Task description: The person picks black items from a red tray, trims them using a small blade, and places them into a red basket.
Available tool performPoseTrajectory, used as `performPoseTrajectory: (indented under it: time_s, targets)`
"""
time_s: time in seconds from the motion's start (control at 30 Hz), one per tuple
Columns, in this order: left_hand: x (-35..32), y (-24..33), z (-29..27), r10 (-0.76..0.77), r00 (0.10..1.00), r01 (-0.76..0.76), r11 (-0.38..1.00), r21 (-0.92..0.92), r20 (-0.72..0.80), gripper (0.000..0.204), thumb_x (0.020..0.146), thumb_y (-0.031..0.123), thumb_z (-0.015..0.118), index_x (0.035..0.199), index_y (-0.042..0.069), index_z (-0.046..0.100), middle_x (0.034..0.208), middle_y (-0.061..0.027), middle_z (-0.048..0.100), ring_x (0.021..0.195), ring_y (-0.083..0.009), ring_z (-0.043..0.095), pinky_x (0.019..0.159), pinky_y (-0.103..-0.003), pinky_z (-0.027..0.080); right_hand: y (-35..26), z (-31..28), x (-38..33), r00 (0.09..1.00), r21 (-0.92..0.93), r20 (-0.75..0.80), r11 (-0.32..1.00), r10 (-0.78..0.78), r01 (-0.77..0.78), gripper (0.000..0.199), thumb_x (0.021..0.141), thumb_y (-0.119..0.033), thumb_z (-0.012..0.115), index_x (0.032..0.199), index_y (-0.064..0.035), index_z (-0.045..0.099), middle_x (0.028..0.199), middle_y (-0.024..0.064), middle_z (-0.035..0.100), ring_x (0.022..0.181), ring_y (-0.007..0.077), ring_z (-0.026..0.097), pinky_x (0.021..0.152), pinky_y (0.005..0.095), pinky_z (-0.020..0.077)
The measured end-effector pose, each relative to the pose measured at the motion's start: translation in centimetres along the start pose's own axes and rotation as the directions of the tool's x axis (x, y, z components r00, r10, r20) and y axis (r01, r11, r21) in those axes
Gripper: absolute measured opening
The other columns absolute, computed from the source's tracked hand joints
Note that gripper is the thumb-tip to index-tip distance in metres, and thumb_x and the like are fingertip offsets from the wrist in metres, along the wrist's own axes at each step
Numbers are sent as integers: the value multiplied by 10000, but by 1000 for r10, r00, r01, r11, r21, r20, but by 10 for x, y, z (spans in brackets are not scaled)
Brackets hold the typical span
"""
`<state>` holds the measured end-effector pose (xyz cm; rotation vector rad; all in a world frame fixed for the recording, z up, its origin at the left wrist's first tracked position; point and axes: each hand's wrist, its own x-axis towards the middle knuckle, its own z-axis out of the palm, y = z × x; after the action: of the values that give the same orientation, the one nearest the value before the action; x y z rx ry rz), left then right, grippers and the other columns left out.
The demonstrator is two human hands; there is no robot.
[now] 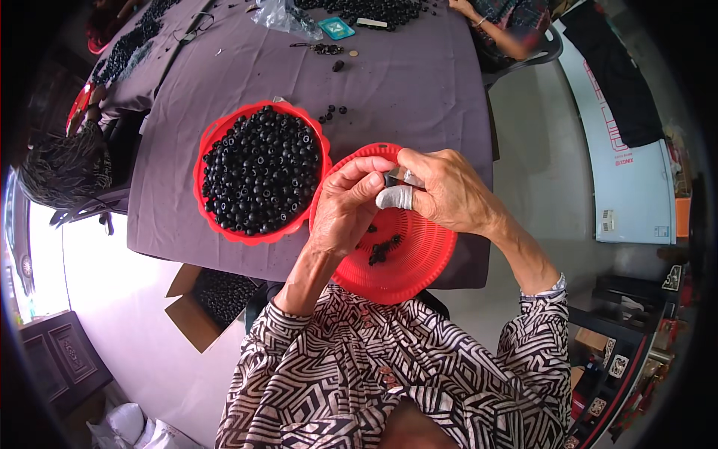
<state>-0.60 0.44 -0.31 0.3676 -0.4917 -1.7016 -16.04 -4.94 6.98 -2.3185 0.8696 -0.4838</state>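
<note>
My left hand (342, 206) is closed in a pinch, thumb against forefinger, on a small black piece (390, 180) mostly hidden by the fingers. Meeting it from the right, my right hand (452, 191) is closed round a small shiny metal tool (408, 176), perhaps a blade. A pale wrap (395, 197) covers my right thumb. Both hands are above a red slotted plastic basket (430, 258), where several black scraps (384, 251) lie. Left of it, a scalloped red basket (262, 238) is heaped with small round black pieces (262, 168), some showing pale rings.
A grey-brown cloth covers the table (419, 82); a few loose black pieces (332, 114) lie on it. Farther back are a plastic bag (288, 19) and a blue container (336, 28). Other people sit at left and far right. An open cardboard box (196, 323) stands on the floor.
</note>
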Motion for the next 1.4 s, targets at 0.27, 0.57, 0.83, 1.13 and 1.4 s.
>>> performPoseTrajectory:
  time_s: [0.27,0.57,0.83,1.13,1.4]
  targets:
    - [0,-2,-1,-16,999,15,1000,-12,-41,169,880,64,551,1031,-7,579,952,-78,622,867,-151,592,807,-280,481,6,7,-1,1000,9,-2,1000,22,-22,413,797,-341,657,751,2,433,553,150,479,484,333,474,474,390,363]
    - [1,-4,-2,-27,997,27,1000,3,-70,159,855,63,587,992,-16,592,930,-74,623,852,-148,591,799,-278,479,13,11,-3,1000,-30,-8,999,-24,24,326,811,-245,637,727,-5,433,552,165,492,512,362,503,481,422,361]
    - [2,-7,-3,-24,996,23,1000,-20,-84,148,852,60,586,977,-18,597,919,-71,625,851,-151,590,807,-283,475,10,10,-4,999,-86,-3,996,-38,38,301,849,-240,566,708,11,479,578,197,540,539,359,555,499,443,413]
    - [-1,-10,-1,-82,995,73,989,-132,-64,158,871,77,558,1001,-4,601,944,-70,628,865,-146,588,829,-284,470,8,4,-4,1000,-36,-11,999,-17,17,272,790,-207,620,712,10,475,534,179,524,518,350,552,479,431,407]
    - [0,-11,-3,-41,997,36,996,-84,-58,161,871,80,562,1004,-3,600,944,-62,627,861,-143,587,815,-277,468,11,4,-3,999,-53,26,998,-24,25,395,800,-348,646,761,-3,458,560,162,499,518,364,520,476,407,386]
